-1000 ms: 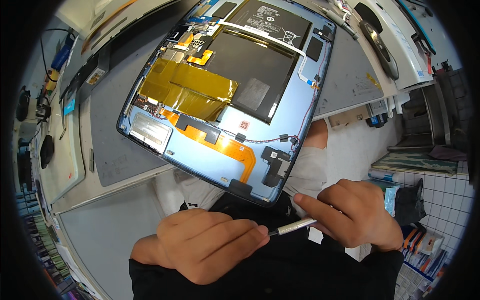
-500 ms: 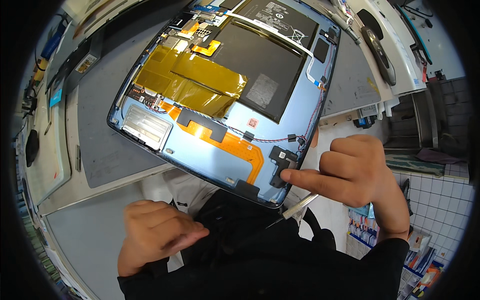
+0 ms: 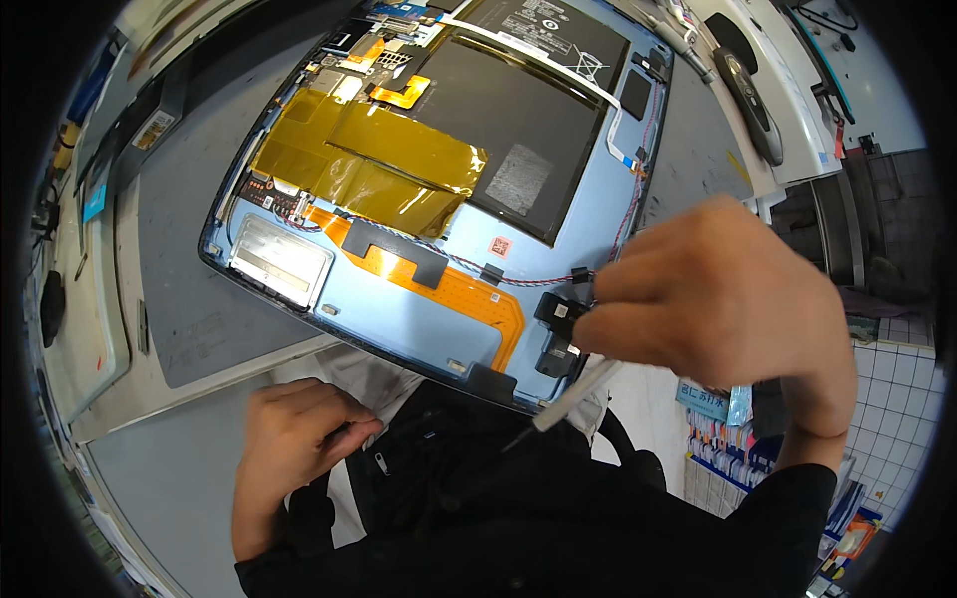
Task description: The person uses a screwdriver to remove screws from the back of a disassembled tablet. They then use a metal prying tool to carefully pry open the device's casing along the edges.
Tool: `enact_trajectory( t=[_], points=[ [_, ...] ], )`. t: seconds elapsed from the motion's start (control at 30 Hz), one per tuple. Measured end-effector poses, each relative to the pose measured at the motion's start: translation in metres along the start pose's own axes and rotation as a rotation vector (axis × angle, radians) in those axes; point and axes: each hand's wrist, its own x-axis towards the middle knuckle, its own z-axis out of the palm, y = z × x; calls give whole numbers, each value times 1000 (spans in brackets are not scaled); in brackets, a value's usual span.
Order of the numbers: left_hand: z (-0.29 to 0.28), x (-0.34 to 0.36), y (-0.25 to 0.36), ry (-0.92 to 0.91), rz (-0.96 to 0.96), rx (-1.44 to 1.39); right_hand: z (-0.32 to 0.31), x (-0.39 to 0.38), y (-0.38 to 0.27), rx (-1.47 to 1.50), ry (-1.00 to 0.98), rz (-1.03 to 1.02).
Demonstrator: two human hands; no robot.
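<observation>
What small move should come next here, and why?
I'd probably bring the left hand up to steady the lower edge of the opened tablet. Its near corner overhangs the grey mat, the left hand is clear of it, and the right hand, holding a slim tool, is at that corner.

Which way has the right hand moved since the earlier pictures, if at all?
Yes. Against the opened tablet, the right hand has moved forward; in this view it now covers part of the tablet's right edge.
</observation>
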Motion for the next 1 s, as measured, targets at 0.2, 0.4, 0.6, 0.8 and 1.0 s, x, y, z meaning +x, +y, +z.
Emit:
enact_trajectory(
  t=[0.2, 0.4, 0.6, 0.8, 1.0],
  points=[
    [1, 1, -6, -17, -20, -35, -10, 13, 11, 156, -175, 27],
    [6, -14, -30, 26, -293, -31, -11, -15, 17, 353, 84, 106],
    [8, -56, -92, -54, -617, 139, -7, -60, 20, 376, 199, 430],
    [11, -98, -135, -261, -804, 304, -2, -57, 20, 38, 202, 153],
    [9, -78, -107, -150, -641, 185, 8, -41, 6, 136, 250, 56]
  ],
)
